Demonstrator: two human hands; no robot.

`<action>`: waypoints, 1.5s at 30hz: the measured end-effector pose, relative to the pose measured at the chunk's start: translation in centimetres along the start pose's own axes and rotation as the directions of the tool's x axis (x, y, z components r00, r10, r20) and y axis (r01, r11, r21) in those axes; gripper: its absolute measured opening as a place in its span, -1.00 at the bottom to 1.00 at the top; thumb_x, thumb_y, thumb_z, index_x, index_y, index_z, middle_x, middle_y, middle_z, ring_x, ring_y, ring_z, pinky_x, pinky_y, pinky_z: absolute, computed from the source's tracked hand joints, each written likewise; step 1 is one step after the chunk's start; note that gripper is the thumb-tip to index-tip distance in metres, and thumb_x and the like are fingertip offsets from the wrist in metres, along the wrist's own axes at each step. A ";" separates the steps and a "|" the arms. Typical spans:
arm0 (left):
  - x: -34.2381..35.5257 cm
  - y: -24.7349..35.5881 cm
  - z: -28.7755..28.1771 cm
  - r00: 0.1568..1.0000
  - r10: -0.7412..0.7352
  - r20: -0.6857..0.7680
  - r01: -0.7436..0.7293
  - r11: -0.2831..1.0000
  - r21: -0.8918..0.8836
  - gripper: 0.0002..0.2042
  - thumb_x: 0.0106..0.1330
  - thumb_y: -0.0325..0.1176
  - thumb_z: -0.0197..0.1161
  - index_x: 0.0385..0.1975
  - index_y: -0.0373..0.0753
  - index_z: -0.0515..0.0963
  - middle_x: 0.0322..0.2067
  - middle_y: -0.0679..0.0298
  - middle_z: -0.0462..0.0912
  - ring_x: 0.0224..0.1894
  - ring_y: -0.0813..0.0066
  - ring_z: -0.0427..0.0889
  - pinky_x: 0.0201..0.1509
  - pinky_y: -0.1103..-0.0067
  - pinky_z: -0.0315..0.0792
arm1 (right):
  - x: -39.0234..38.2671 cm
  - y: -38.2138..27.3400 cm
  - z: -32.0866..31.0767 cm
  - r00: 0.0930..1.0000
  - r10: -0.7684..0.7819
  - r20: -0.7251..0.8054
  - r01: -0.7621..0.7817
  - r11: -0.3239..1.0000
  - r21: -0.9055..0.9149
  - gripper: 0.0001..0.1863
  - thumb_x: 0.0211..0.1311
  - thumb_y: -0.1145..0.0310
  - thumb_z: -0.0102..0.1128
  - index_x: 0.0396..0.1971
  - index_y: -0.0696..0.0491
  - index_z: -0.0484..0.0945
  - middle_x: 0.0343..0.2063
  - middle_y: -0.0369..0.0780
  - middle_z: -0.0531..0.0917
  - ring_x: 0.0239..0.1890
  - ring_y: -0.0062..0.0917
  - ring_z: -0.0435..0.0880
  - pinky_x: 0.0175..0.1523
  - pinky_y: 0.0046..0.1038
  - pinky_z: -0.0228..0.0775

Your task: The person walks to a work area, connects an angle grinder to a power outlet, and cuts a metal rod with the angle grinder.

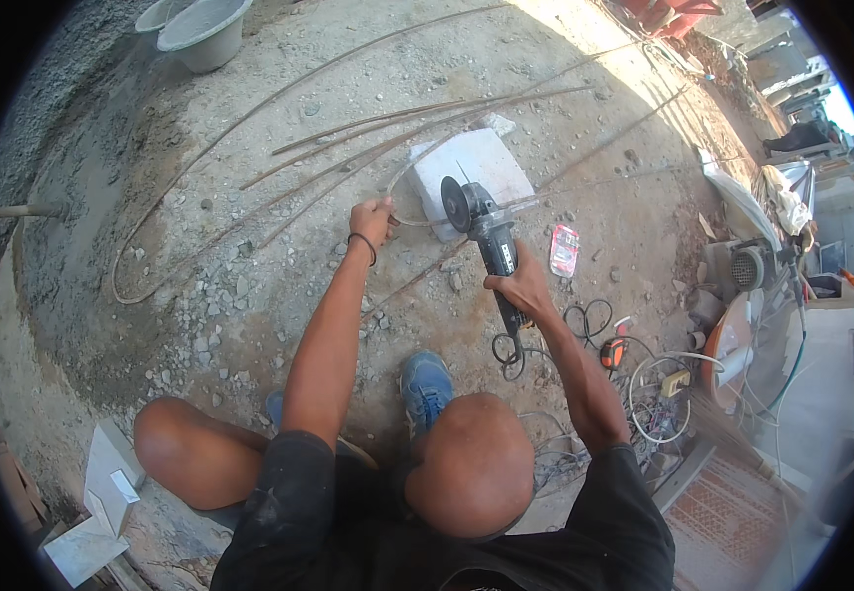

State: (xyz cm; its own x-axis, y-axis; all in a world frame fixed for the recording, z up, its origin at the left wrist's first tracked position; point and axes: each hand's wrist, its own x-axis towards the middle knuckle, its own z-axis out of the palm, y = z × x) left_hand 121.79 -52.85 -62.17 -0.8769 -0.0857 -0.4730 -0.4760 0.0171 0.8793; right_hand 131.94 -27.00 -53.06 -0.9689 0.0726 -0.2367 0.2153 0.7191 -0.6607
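I crouch on gravelly ground. My right hand [517, 289] grips the black body of an angle grinder [486, 231]. Its dark disc [456, 204] rests against a white stone block [481, 167] lying on the ground. My left hand [376, 219] is closed around a thin bent steel rod [397, 212] that loops over the near-left edge of the block. A black band sits on that wrist. The grinder's cable [511, 350] trails back toward my right knee.
Several long steel rods [387, 128] lie across the ground beyond the block. Grey buckets [205, 30] stand at top left. A red and white packet [565, 249] lies right of the grinder. Tangled cables, a power strip [658, 394] and a machine [752, 266] crowd the right. White tile pieces [102, 483] sit bottom left.
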 end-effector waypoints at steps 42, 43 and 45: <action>0.1 0.0 0.0 1.000 0.003 -0.031 -0.005 0.998 -0.058 -0.75 0.35 -0.23 0.13 -0.39 -0.31 0.58 -0.60 0.25 0.60 -0.72 0.59 0.40 -0.70 0.62 0.25 | -0.5 0.6 0.7 0.997 0.054 0.052 -0.057 0.995 0.076 -0.31 -0.36 0.25 0.35 -0.09 0.23 0.40 -0.36 -0.05 0.59 -0.32 -0.28 0.58 -0.14 -0.33 0.41; 0.1 0.0 0.0 1.000 0.003 -0.031 -0.005 0.998 -0.058 -0.75 0.35 -0.23 0.13 -0.39 -0.31 0.58 -0.60 0.25 0.60 -0.72 0.59 0.40 -0.70 0.62 0.25 | -0.6 0.6 0.7 0.996 0.069 0.064 -0.075 0.994 0.084 -0.31 -0.36 0.26 0.35 -0.09 0.23 0.40 -0.36 -0.05 0.59 -0.32 -0.28 0.58 -0.13 -0.33 0.41; 0.2 0.0 0.1 0.999 0.002 -0.034 -0.004 0.998 -0.062 -0.75 0.35 -0.23 0.13 -0.39 -0.31 0.59 -0.61 0.25 0.60 -0.73 0.59 0.40 -0.70 0.61 0.25 | -0.5 0.8 0.8 0.997 0.056 0.050 -0.060 0.996 0.073 -0.32 -0.35 0.26 0.35 -0.09 0.22 0.41 -0.36 -0.05 0.59 -0.32 -0.28 0.58 -0.13 -0.33 0.41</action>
State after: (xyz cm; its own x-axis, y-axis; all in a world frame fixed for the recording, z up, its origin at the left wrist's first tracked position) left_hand 121.59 -52.77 -62.33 -0.8751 -0.1194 -0.4690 -0.4672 -0.0439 0.8830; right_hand 132.72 -26.99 -54.03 -0.9480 0.0785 -0.3084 0.2810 0.6612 -0.6956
